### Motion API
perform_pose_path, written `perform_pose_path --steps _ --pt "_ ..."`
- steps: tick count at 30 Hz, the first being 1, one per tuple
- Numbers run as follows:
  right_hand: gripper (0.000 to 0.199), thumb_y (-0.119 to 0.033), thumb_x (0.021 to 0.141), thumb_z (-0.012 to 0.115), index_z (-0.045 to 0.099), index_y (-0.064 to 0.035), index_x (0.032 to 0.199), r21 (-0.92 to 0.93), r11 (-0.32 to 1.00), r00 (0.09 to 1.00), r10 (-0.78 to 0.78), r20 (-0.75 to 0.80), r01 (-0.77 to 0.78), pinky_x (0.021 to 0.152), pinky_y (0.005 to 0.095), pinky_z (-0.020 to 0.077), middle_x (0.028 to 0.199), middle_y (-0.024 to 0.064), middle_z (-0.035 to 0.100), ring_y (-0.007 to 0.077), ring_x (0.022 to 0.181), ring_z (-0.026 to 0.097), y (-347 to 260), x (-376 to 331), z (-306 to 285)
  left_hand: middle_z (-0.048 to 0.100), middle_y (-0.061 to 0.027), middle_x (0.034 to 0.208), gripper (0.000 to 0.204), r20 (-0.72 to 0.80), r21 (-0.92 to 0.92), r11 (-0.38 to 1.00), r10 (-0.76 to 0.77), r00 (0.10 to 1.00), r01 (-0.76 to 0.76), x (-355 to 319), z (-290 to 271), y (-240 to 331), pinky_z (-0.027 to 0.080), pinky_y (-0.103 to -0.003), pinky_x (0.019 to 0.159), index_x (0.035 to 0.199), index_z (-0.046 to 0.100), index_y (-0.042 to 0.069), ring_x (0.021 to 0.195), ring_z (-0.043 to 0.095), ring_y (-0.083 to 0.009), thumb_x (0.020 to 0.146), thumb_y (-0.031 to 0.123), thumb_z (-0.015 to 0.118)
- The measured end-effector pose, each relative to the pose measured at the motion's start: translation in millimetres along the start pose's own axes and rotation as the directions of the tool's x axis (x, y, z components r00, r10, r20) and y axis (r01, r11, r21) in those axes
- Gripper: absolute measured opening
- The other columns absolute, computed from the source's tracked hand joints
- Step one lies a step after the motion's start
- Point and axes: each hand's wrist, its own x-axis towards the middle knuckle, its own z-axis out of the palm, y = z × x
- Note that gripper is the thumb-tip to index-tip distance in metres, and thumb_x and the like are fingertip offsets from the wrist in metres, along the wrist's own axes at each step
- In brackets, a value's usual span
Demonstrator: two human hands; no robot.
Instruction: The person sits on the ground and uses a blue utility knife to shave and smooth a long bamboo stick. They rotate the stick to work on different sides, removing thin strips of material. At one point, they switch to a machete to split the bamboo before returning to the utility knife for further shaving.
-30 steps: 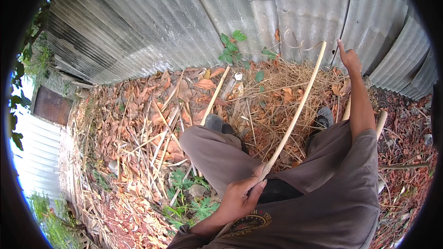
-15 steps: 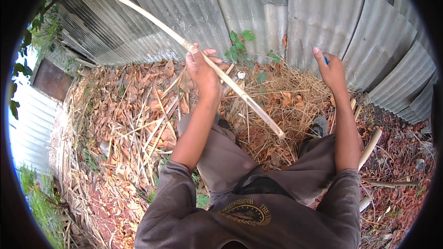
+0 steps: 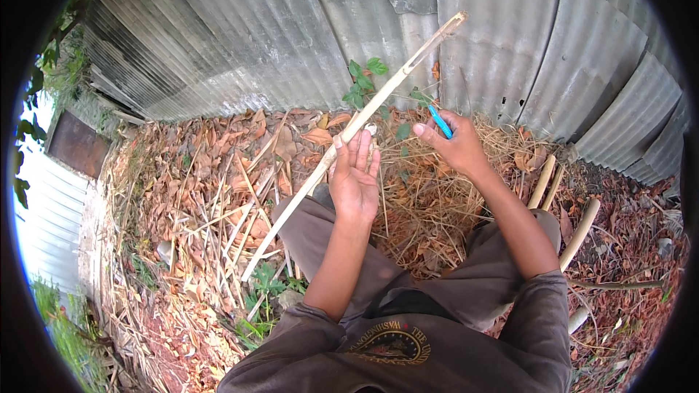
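My left hand (image 3: 354,178) holds a long, pale peeled stick (image 3: 378,100) near its middle, between the thumb and the fingers, palm turned up. The stick slants from low at the left, beside my knee, to high at the right in front of the metal sheets. A hollow or slit shows near its upper end. My right hand (image 3: 455,144) is closed on a slim, bright blue tool (image 3: 441,122) that looks like a cutter; whether a blade is out I cannot tell. This hand is to the right of the stick, apart from it.
A corrugated metal fence (image 3: 291,36) curves across the far side, with a small green plant (image 3: 362,84) at its foot. Dry leaves and thin strips (image 3: 240,196) litter the ground at left. Thick pale sticks (image 3: 580,235) lie by my right knee. Straw (image 3: 429,204) lies between my legs.
The stick has swung round: its right end went from low near my lap to high by the fence. My left hand turned palm up, and my right hand came leftward, closer to the stick.
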Motion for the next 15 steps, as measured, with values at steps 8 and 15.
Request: perform_pose_path --steps 8,15 --pt "0.031 -0.030 0.092 0.065 0.049 -0.0112 0.072 0.731 0.619 0.952 0.264 0.152 -0.288 0.040 0.0219 0.0266 0.055 -0.0061 0.041 0.0041 0.043 0.034 -8 0 37 0.048 -0.0082 0.138 0.048 0.015 -0.045 0.966 -0.255 0.967 0.255 -48 -3 -34 0.042 -0.037 0.100 0.134 0.042 0.007 0.128 0.045 -0.0201 0.099 0.040 0.045" --pt "0.030 -0.031 0.094 0.061 0.046 -0.0124 0.076 0.708 0.631 0.947 0.256 0.195 -0.317 0.041 0.0233 0.0276 0.051 -0.0054 0.037 0.0064 0.042 0.032 0 8 23 0.067 -0.0166 0.107 0.034 0.418 0.584 0.812 -0.311 0.854 0.009 -96 -7 32 0.048 -0.034 0.090 0.120 0.054 -0.002 0.101 0.064 -0.0226 0.097 0.023 0.054"
